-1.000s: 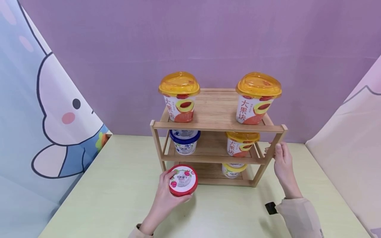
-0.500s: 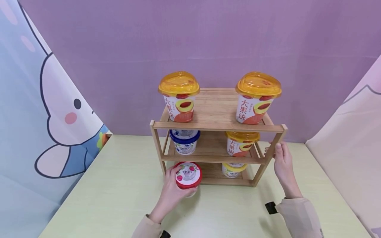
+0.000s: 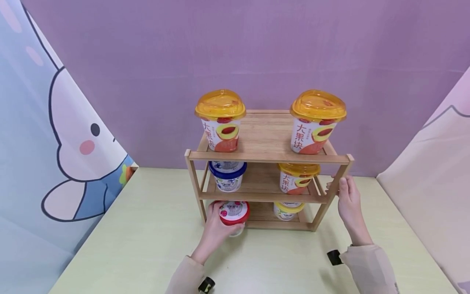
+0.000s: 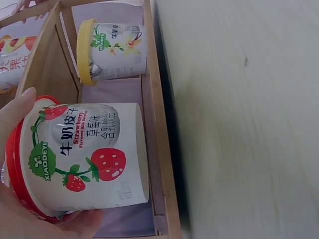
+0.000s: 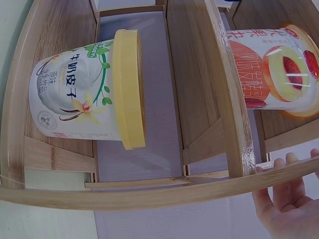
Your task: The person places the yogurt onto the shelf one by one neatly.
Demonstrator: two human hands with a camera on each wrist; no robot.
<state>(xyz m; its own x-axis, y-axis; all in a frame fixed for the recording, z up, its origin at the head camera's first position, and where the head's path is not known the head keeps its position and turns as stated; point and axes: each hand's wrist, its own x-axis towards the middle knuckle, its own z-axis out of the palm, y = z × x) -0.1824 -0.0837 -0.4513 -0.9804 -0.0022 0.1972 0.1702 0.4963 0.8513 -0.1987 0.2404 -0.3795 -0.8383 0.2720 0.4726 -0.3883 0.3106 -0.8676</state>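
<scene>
My left hand (image 3: 216,226) grips a strawberry milk tub (image 4: 89,154) with a red lid, thumb and fingers round the lid's rim. In the head view the tub stands upright at the front left of the bottom shelf, its top edge under the middle shelf. My right hand (image 3: 349,200) holds the right front post of a three-tier wooden rack (image 3: 268,156), its fingers (image 5: 294,191) curled behind the post. A yellow-lidded vanilla tub (image 5: 82,92) sits at the right end of the bottom shelf.
Two peach fruit cups, one on the left (image 3: 224,122) and one on the right (image 3: 315,124), stand on the top shelf. The middle shelf bears blue-lidded tubs (image 3: 228,181) and another peach cup (image 3: 296,181). A purple cloth (image 3: 165,81) hangs behind the pale table (image 3: 121,245).
My left hand has carried the strawberry tub forward and slightly right, from in front of the rack to the bottom shelf. My right hand has stayed on the post.
</scene>
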